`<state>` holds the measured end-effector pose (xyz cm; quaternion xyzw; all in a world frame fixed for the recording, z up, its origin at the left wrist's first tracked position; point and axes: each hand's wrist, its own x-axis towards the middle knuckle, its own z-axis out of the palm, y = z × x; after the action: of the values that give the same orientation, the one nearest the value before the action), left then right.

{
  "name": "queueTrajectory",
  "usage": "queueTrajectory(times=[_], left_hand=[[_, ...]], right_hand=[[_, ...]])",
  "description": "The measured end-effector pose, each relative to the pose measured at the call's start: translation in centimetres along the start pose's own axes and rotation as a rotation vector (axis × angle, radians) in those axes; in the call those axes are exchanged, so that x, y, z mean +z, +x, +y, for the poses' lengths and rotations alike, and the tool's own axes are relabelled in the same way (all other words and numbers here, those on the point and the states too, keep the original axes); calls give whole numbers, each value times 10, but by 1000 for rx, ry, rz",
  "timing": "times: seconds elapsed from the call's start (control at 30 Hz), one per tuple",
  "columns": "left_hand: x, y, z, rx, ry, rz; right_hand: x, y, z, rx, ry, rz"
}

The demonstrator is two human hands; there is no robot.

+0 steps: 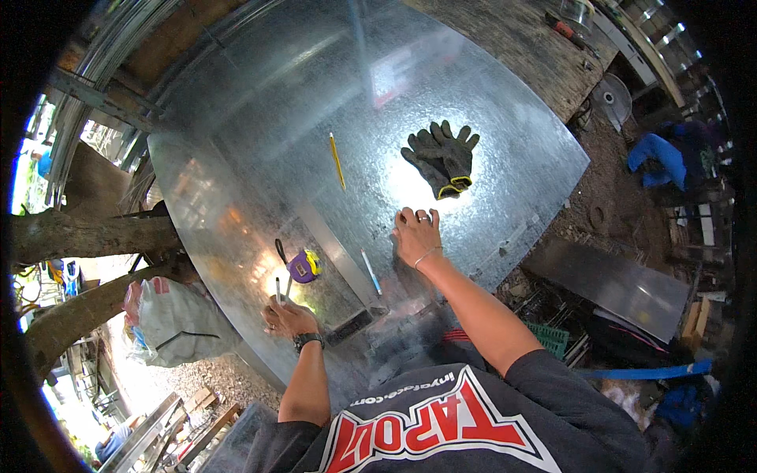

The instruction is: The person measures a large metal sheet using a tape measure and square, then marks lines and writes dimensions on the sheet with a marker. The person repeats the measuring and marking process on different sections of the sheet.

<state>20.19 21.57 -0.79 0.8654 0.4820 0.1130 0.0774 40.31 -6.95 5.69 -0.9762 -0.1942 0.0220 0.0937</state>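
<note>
A large galvanized metal sheet (268, 150) lies before me. Near its left front edge my left hand (290, 318) is closed around a slim white marker (277, 293), its dark end pointing up. Just beyond that hand sits a purple and yellow tape measure (303, 266) with a black strap. My right hand (418, 235) rests on the sheet with fingers apart and slightly bent, holding nothing. Between the hands lie a white and blue pen (371, 271) and a flat metal strip (335, 251). Dark work gloves (445, 158) with yellow cuffs lie beyond my right hand, and a yellow pencil (337, 160) is farther left.
A worn wooden board (520, 59) adjoins the sheet at the far right. Tree trunks (95, 236) and a white sack (181, 323) stand off its left side. Right of it are a cutting disc (612, 101), a metal panel (607, 288) and a green crate (547, 339).
</note>
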Motion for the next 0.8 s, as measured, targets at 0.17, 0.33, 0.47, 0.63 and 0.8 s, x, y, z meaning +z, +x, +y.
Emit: queueTrajectory(times=[0.17, 0.33, 0.47, 0.63, 0.8], left_hand=[[3, 3, 6, 5, 48, 36], [-4, -3, 5, -10, 44, 9], [-5, -1, 8, 6, 42, 5], [-3, 0, 6, 11, 52, -2], [-4, 1, 7, -20, 46, -5]], right_hand=[[-4, 21, 4, 18, 48, -68], [-2, -6, 4, -3, -3, -44], [-3, 17, 7, -3, 39, -104], [-2, 20, 11, 2, 15, -60], [-3, -3, 5, -51, 26, -85]])
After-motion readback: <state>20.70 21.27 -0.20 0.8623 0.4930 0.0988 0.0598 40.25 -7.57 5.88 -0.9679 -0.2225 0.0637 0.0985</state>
